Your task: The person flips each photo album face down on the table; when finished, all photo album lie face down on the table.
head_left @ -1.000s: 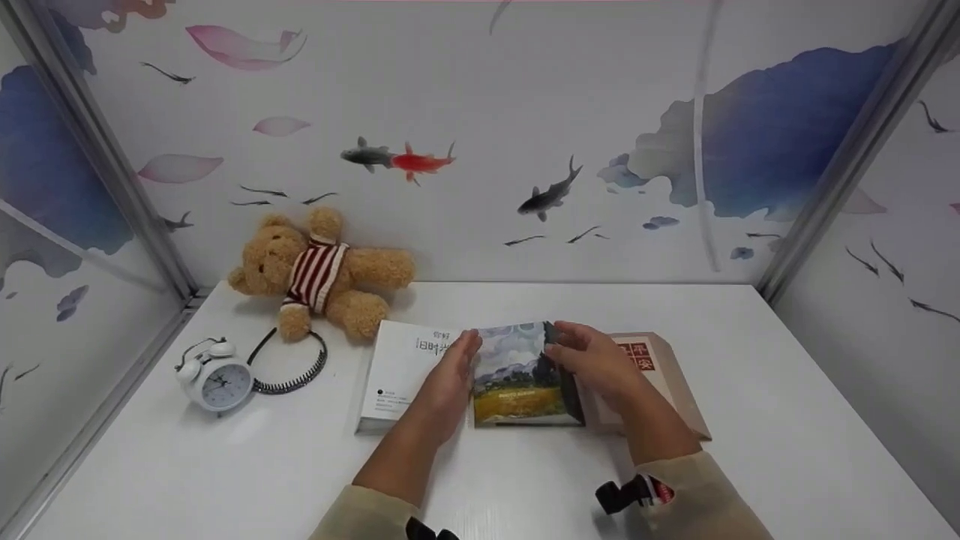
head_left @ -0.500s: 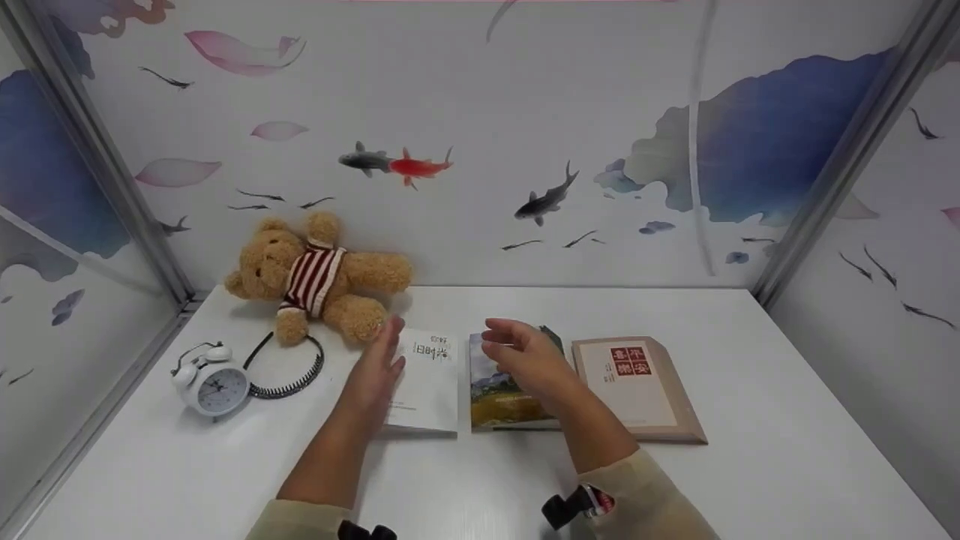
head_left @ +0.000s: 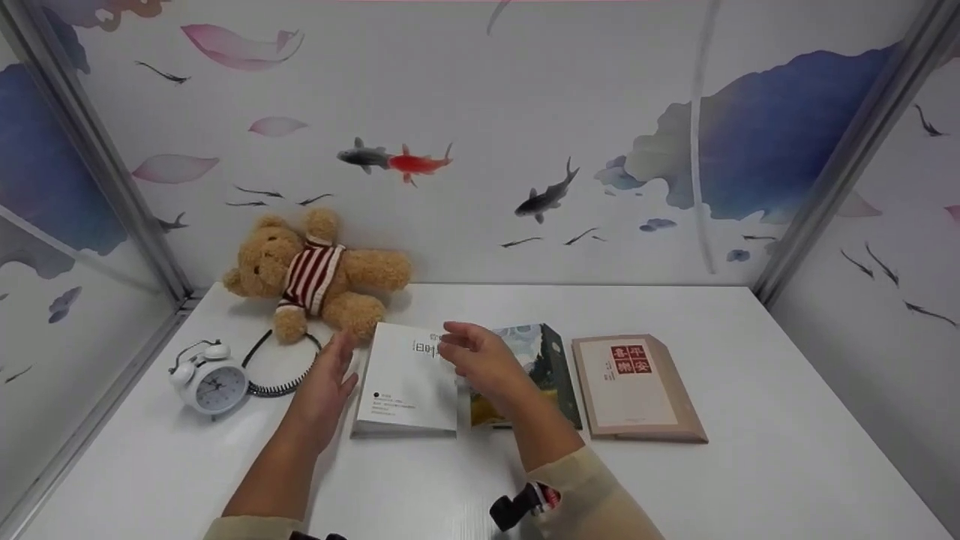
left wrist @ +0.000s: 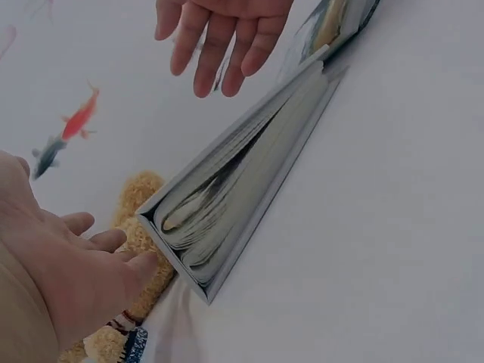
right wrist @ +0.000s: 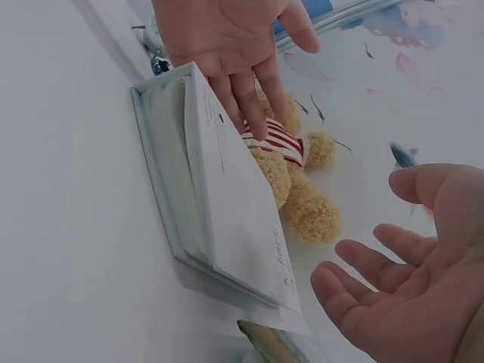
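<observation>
Both hands hover open, holding nothing: left hand beside the white book's left edge, right hand above its right edge. Squaring it calls for flat palms pressing evenly, clear of the teddy bear beyond.

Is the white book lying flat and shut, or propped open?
Flat on the table, not quite shut: the white book has its cover lifted slightly off fanned pages in both wrist views. Neither hand grips it.

A white book is flanked by the left hand and the right hand. A painted book and a tan book are set to the right hand's right; a teddy bear is placed beyond the left hand.
</observation>
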Tool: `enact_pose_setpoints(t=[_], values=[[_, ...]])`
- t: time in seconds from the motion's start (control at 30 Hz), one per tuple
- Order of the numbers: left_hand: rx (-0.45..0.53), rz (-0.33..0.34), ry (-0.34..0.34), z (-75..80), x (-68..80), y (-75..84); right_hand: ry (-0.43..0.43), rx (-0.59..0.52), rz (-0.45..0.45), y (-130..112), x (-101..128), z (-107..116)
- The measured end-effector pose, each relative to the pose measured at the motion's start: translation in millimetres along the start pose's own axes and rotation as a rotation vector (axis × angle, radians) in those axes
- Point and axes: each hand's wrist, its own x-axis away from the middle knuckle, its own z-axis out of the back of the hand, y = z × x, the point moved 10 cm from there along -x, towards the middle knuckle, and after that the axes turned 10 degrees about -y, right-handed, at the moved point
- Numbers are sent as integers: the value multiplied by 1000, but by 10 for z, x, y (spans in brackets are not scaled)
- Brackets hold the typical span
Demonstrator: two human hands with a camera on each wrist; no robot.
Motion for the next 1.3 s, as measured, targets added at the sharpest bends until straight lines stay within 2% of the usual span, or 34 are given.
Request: enact_pose_setpoints(t=[0.17, 0.27, 0.47, 0.77, 0.9, 1.1, 1.3], values=[[15, 15, -6, 16, -13, -104, -6, 47, -32, 129, -9, -103], [4, 11, -8, 17, -12, -145, -26, 27, -32, 184, -1, -143], [-45, 70, 2, 4, -7, -252, -38, -4, -46, 244, 34, -187], [-108, 108, 12, -60, -4, -213, -56, 21, -76, 237, 61, -236], [-103, 78, -12, -104, 14, -147, -58, 20, -92, 227, 78, -218], [-21, 27, -13, -122, 69, -12, -90, -15, -107, 221, 93, -239], [115, -67, -51, -214, 104, 171, -198, -119, -4, 27, 146, -337]])
